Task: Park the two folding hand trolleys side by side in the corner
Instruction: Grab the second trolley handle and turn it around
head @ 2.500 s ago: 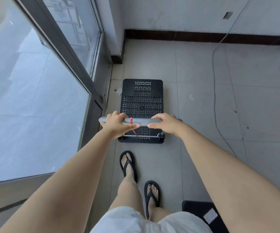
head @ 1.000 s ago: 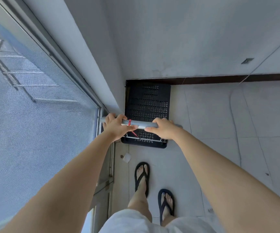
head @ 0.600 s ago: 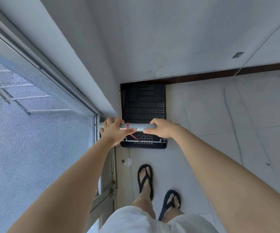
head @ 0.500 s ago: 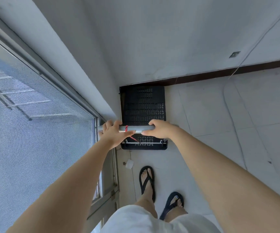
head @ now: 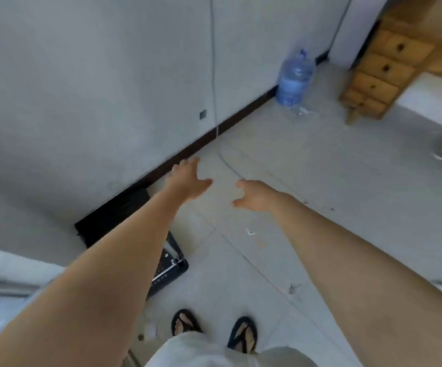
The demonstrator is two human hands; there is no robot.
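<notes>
One black trolley is seen at eight o'clock of the hands, tucked against the wall's dark skirting and partly hidden by the left forearm. Both the left hand and right hand are spread open, empty. Bare tiled floor is left open toward two o'clock, up to a water bottle. The handle gripped half a second ago has been released.
</notes>
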